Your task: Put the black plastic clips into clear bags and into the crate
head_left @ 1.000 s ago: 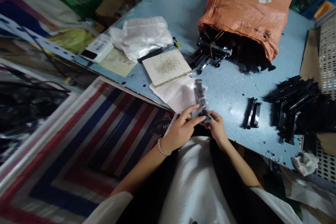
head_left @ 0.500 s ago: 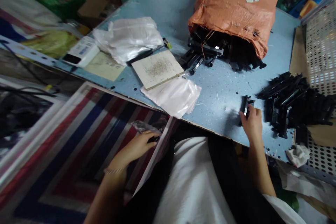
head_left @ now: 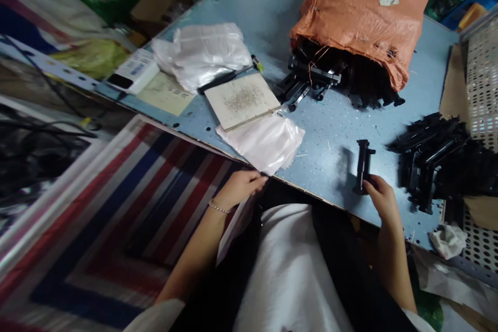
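Note:
My right hand [head_left: 379,197] grips the near end of a black plastic part [head_left: 363,163] and lifts it above the blue table [head_left: 330,135]. My left hand [head_left: 241,187] reaches at the table's near edge, its fingertips touching the corner of a stack of clear plastic bags [head_left: 264,140]; the fingers are loosely curled and hold nothing I can see. A pile of the same black parts [head_left: 436,153] lies to the right of my right hand.
An orange woven sack [head_left: 361,15] spills more black parts [head_left: 311,78] at the back. A beige pad [head_left: 241,99], crumpled white plastic [head_left: 204,54], a pen and a white box [head_left: 134,70] lie left. A striped bag [head_left: 116,207] sits below the table; perforated baskets [head_left: 480,78] stand right.
My left hand dropped a bagged part into the striped bag and came back up to the stack of bags. My right hand reached right and picked up a black part.

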### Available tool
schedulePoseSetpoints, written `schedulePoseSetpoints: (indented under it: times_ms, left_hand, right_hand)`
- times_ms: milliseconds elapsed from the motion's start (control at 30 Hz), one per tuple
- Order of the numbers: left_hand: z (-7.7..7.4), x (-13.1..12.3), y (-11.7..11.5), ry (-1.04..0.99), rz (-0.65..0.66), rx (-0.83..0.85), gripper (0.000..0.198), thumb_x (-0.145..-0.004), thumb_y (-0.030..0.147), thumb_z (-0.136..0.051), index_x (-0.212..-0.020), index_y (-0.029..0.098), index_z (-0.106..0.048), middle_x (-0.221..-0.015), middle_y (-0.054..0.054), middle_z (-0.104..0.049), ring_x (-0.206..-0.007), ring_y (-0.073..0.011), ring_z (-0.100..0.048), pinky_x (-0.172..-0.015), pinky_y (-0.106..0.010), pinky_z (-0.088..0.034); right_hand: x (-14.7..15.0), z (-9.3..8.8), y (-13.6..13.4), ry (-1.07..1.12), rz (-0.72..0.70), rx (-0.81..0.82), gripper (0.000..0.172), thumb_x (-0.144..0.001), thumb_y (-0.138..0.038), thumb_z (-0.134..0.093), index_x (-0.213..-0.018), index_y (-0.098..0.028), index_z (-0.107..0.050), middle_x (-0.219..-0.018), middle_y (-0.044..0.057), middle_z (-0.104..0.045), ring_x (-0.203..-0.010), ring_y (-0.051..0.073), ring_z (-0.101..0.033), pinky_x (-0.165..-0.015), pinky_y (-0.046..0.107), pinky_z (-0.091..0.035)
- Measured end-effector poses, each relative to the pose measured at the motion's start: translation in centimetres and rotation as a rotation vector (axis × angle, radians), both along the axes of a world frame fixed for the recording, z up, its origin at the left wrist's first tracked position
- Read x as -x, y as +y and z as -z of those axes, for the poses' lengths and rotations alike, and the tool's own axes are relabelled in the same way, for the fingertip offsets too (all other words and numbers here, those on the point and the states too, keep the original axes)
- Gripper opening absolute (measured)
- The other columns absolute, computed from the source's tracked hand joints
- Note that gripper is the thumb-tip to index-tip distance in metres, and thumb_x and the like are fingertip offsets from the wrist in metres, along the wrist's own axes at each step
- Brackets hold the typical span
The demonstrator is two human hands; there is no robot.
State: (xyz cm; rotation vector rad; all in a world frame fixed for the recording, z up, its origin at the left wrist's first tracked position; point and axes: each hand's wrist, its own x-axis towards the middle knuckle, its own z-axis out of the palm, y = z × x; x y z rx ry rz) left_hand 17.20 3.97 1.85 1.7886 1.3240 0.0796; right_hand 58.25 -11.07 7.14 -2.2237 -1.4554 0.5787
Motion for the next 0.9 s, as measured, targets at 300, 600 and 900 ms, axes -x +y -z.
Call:
schedulePoseSetpoints:
  times_ms: [300, 600, 900]
  left_hand:
    - [-2.1, -7.6, 6.4, -0.316, -0.205, -0.425, 0.019, -0.08, 0.022, -0.071, -0.066, 0.018, -0.059, -0.077, -0.004, -0.063, -0.077, -0.0181, -0.059, -0.076, -0.032, -0.051]
    - [-1.6, -5.7, 7.4, -0.566, -0.373, -0.149, 0.005, -0.072, 0.016, -0.065, -0.074, 0.017, -0.06, -0.074, 0.001, -0.066, -0.073, -0.0138, -0.063, -0.072, -0.026, -0.049]
    - [-1.7, -5.0, 6.7, -0.418, -0.197, -0.298, 0.018, -0.084, 0.017, -0.055, -0.09, 0.017, -0.072, -0.091, -0.006, -0.075, -0.086, -0.0183, -0.069, -0.083, -0.032, -0.056]
  right_hand:
    - [9.2, -0.1, 5.4, 1.082, 0.118, 0.004, 0.027, -0.071, -0.038, -0.078, -0.084, -0.016, -0.07, -0.07, -0.001, -0.061, -0.061, 0.01, -0.053, -0.057, 0.023, -0.045]
    - [14.4, 2.5, 8.4, 1.85, 0.195, 0.406, 0.024, -0.071, -0.028, -0.079, -0.085, -0.016, -0.064, -0.072, 0.002, -0.064, -0.055, 0.007, -0.051, -0.043, 0.015, -0.042]
    - [14.4, 2.9, 8.7, 2.153, 0.245, 0.467, 0.021, -0.09, -0.023, -0.063, -0.107, -0.011, -0.06, -0.082, 0.004, -0.063, -0.06, 0.006, -0.05, -0.044, 0.009, -0.046]
